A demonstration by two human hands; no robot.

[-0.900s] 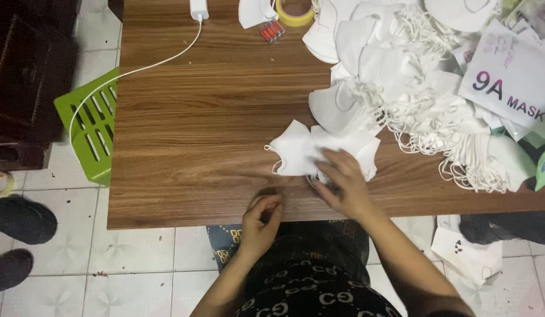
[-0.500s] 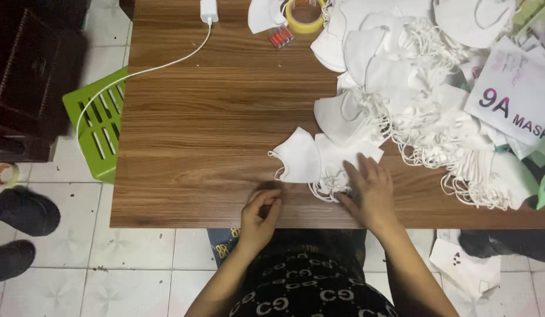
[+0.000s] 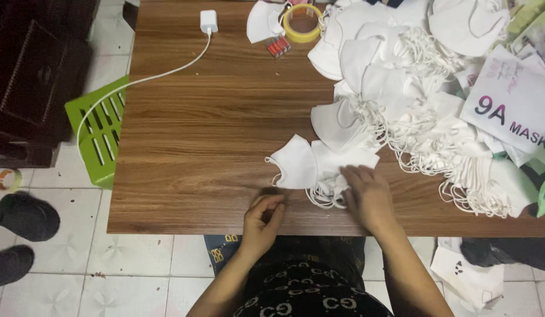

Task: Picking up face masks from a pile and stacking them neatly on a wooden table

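Note:
My right hand lies flat on a small stack of white face masks near the front edge of the wooden table, fingers spread over the masks' right side and their loose ear loops. My left hand rests at the table's front edge, just left of the stack, its fingers curled together with nothing visible in them. Behind and to the right, a big heap of white masks with tangled ear loops covers the table's right side.
A white charger plug with its cable lies at the back left. A yellow tape roll and small red items sit at the back. A printed plastic bag lies far right. A green stool stands left of the table.
My right hand has slid a little toward the front edge over the mask stack. My left hand has stayed at the table edge. The view has shifted slightly.

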